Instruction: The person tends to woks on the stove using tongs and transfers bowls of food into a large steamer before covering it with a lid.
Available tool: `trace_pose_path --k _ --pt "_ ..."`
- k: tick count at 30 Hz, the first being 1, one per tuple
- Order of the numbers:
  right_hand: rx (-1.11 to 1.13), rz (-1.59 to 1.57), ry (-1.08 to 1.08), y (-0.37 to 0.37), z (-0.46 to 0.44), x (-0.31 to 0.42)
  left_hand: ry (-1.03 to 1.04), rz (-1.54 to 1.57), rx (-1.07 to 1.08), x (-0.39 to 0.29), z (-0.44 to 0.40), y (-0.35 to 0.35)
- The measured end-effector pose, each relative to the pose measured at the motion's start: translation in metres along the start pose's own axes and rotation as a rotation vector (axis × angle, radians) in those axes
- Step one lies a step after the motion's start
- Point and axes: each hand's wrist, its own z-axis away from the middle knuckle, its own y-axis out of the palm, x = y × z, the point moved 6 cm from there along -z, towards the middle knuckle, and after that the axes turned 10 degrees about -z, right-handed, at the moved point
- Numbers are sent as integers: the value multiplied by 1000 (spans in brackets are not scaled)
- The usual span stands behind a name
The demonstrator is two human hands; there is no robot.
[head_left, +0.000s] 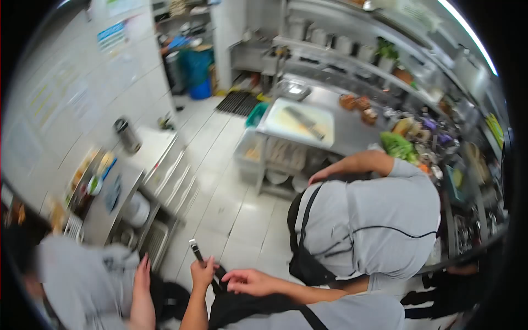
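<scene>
My left hand (203, 273) is closed around a slim black object with a silver end (195, 248), whose exact kind I cannot make out. The silver end points up and away from me, and the lower part runs down towards my black apron (247, 308). Just to the right, my right hand (250, 281) hovers over the apron with its fingers loosely bent and apart. Nothing shows in it. Its fingertips are close to the black object's lower part; whether they touch it I cannot tell.
A person in grey (379, 220) stands ahead right at a steel counter (352, 124) with a white cutting board (278, 124) and a knife (305, 122). Another person (88, 280) is close on my left, beside a steel side table (99, 220). Vegetables, including lettuce (399, 147), lie right.
</scene>
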Motion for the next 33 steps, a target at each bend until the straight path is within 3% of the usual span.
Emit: trace_pose_path --k 2,3,4,5,9,11,14,16,18,20,22,23,25,28,30,33 --pt "-75 10 -32 -16 -48 10 -14 76 63 34 -64 8" --pt "-98 19 -43 -24 -71 19 117 72 48 26 -99 12" --pt "-162 90 -58 -36 -91 30 252 73 31 5 -130 10" --pt "-235 161 -72 -50 -108 42 99 108 209 1 -158 16" --pt "-417 79 -144 -92 -155 70 152 58 388 -58 -248 22" --pt "-562 151 -227 -124 -171 82 331 187 424 -89 -287 36" --pt "-775 237 -281 -174 -196 99 352 235 563 -122 -337 65" --pt "-785 249 -215 -211 -220 110 380 246 595 -144 -371 84" --pt "-939 413 -228 -246 -240 139 505 153 604 -165 -406 101" --pt "-986 573 -437 -288 -272 163 621 93 551 -204 -431 101" --pt "-1038 637 -418 -329 -309 194 536 5 507 -213 -477 101" --pt "-1026 638 -422 -349 -328 208 482 -13 460 -215 -504 95" --pt "-913 589 -408 -382 -374 237 732 20 390 -239 -555 85" --pt "-811 571 -409 -421 -433 283 637 86 299 -262 -616 67" --pt "-607 801 -457 -435 -485 301 640 84 302 -263 -656 67" --pt "-547 697 -500 -485 -556 310 649 157 398 -259 -724 83"
